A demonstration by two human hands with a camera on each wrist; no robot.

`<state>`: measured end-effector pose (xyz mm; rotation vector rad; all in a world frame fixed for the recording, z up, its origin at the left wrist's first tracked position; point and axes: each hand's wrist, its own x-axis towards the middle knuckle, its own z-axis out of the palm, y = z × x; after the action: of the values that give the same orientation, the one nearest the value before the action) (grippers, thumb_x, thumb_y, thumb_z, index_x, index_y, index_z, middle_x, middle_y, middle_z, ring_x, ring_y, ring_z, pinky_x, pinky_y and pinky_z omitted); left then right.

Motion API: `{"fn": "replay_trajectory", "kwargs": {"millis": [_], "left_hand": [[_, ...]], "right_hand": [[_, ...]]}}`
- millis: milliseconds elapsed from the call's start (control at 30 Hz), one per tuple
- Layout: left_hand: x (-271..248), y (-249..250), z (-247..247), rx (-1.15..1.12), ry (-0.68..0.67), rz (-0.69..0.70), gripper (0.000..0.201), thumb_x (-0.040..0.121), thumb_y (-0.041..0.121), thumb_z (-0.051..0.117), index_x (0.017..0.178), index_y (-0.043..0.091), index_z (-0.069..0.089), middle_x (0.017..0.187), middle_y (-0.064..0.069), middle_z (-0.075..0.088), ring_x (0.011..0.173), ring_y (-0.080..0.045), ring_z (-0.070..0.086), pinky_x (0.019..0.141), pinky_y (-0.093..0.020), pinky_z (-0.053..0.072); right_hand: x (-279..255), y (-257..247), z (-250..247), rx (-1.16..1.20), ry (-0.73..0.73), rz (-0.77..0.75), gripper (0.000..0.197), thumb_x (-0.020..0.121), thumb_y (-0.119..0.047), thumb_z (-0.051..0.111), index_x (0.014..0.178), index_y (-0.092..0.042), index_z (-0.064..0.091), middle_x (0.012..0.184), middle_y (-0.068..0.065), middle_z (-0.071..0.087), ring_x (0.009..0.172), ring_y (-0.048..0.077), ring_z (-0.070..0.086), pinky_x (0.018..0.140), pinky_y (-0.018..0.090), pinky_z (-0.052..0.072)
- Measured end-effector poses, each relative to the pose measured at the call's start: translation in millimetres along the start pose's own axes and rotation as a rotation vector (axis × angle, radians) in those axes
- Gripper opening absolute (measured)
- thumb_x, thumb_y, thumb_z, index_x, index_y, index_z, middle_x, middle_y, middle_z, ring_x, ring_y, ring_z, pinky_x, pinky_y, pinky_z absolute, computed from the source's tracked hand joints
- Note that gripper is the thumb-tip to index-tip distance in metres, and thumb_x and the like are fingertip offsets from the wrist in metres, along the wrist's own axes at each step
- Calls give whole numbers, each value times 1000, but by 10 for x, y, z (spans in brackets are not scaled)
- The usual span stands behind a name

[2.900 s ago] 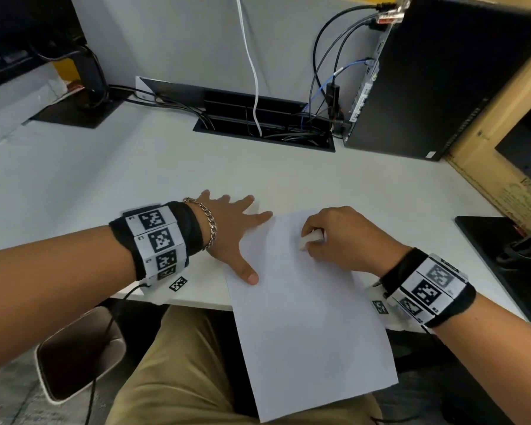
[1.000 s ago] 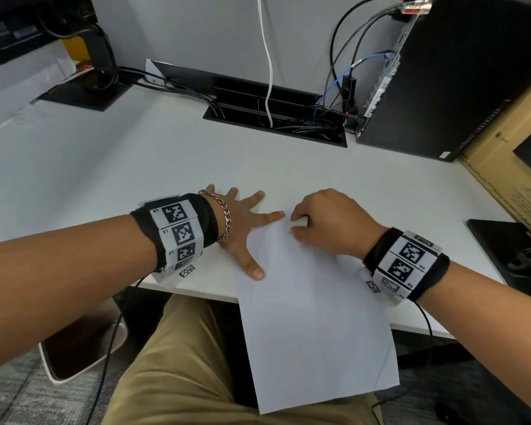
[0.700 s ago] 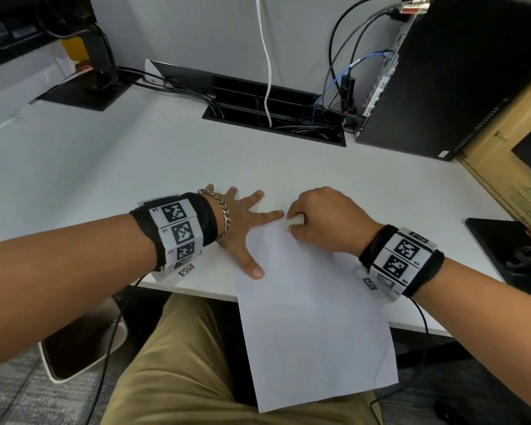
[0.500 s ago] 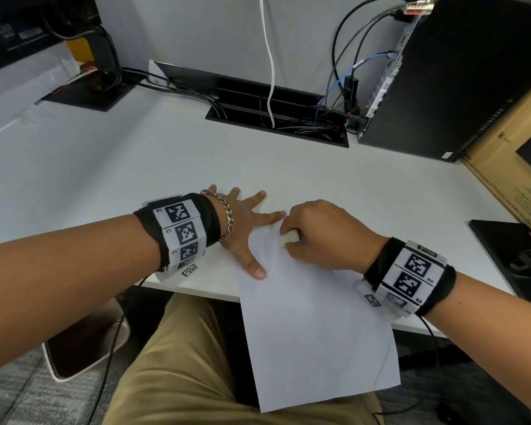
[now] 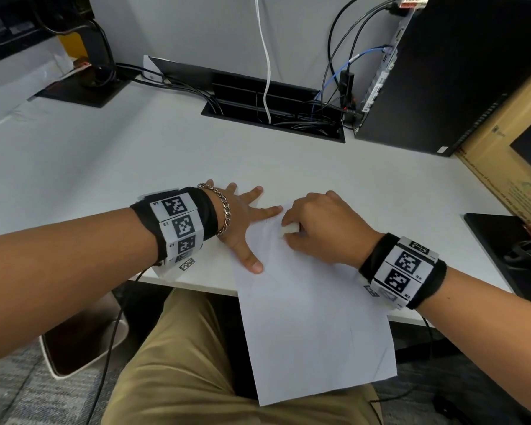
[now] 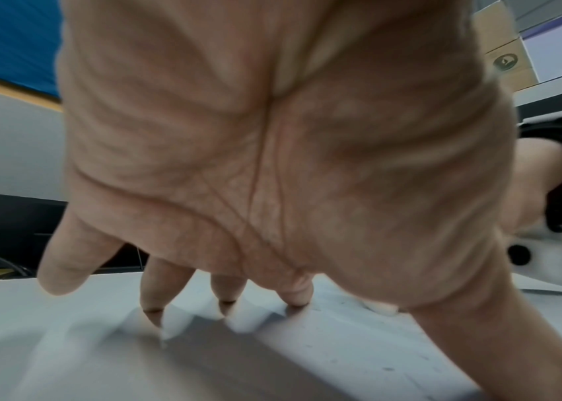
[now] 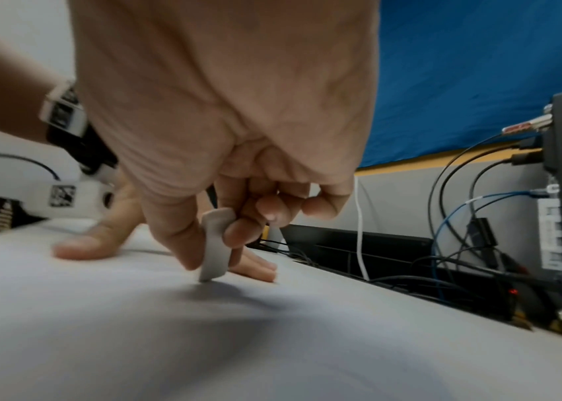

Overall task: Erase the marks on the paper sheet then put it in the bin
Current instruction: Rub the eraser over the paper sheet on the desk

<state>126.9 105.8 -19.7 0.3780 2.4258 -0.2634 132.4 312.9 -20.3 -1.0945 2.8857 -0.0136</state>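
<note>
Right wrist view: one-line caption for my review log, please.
Right hand pinches a white eraser tip-down on the paper sheet beside the left hand.

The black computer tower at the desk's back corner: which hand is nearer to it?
Right. The right hand, pinching a white eraser, lies nearer the black computer tower; the left hand lies further left.

Paper sheet [image 5: 313, 326] is looking thin, matt, smooth, faintly creased; eraser [image 7: 215, 244] is looking like matt white rubber, worn smooth; desk [image 5: 135, 154] is showing a smooth matt white laminate; bracelet [image 5: 223, 207] is shining as polished metal chain; trousers [image 5: 178, 372] are looking like matt tan cloth
</note>
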Motion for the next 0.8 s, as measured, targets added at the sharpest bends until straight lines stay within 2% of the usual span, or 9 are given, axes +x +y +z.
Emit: {"fn": "replay_trajectory", "kwargs": {"millis": [167, 300, 433, 467, 533, 600, 667, 733, 800], "left_hand": [[9, 0, 4, 6, -7, -8, 136, 52, 102, 62, 146, 66, -30, 167, 12, -36, 158, -43, -14, 119, -77, 2], [4, 2, -6, 9, -1, -4, 134, 54, 102, 62, 146, 66, -30, 167, 12, -35, 158, -43, -14, 119, -77, 2], [7, -7, 9, 6, -4, -4, 136, 51, 104, 61, 145, 67, -30, 167, 12, -36, 158, -44, -14, 118, -77, 2], [12, -7, 12, 7, -4, -4, 136, 51, 104, 60, 146, 67, -30, 167, 12, -36, 158, -44, -14, 119, -77, 2], [15, -6, 11, 11, -4, -4, 136, 50, 104, 60, 146, 67, -30, 167, 12, -36, 158, -44, -14, 119, -77, 2], [10, -3, 7, 14, -6, -7, 136, 51, 104, 60, 145, 67, -31, 167, 12, -36, 158, -43, -14, 119, -76, 2], [6, 1, 9, 14, -4, -8, 135, 51, 104, 60, 145, 67, -30, 167, 12, -36, 158, -43, -14, 119, -76, 2], [2, -5, 13, 10, -5, -9, 135, 52, 103, 60, 145, 67, -30, 167, 13, -36, 158, -43, -15, 119, -76, 2], [-1, -11, 14, 6, -8, -8, 135, 52, 103, 61, 146, 66, -29, 166, 13, -36, 158, -42, -15, 119, -76, 1]], "right_hand": [[-113, -114, 14, -39, -22, -99, 14, 90, -36, 58, 93, -26, 68, 82, -15, 45, 81, 13, 45, 76, 32, 25], [-40, -38, -49, -61, 4, -33, 26, 92, -39, 57, 111, -29, 71, 95, -11, 61, 96, 15, 54, 81, 32, 25], [-121, -197, -14, -125, 11, -112, 13, 91, -31, 56, 79, -26, 59, 78, -11, 42, 81, 18, 52, 74, 33, 25], [-139, -219, -5, -129, -5, -141, 12, 92, -30, 55, 81, -27, 60, 79, -11, 43, 80, 18, 51, 74, 33, 26], [-117, -182, -26, -115, -24, -150, 16, 95, -31, 55, 99, -26, 70, 86, -12, 48, 86, 18, 55, 77, 33, 28], [-75, -108, -50, -44, -20, -130, 20, 96, -32, 58, 107, -23, 72, 85, -15, 43, 89, 18, 59, 79, 31, 31], [-81, -89, -28, 11, 18, -133, 12, 95, -30, 60, 91, -22, 67, 79, -15, 41, 78, 19, 55, 75, 31, 35], [-116, -117, 20, -7, 25, -139, 17, 94, -30, 58, 78, -25, 56, 74, -13, 41, 71, 17, 47, 72, 32, 35], [-135, -116, 28, -35, -4, -122, 15, 95, -36, 56, 91, -26, 66, 79, -13, 52, 80, 16, 54, 75, 32, 34]]}}
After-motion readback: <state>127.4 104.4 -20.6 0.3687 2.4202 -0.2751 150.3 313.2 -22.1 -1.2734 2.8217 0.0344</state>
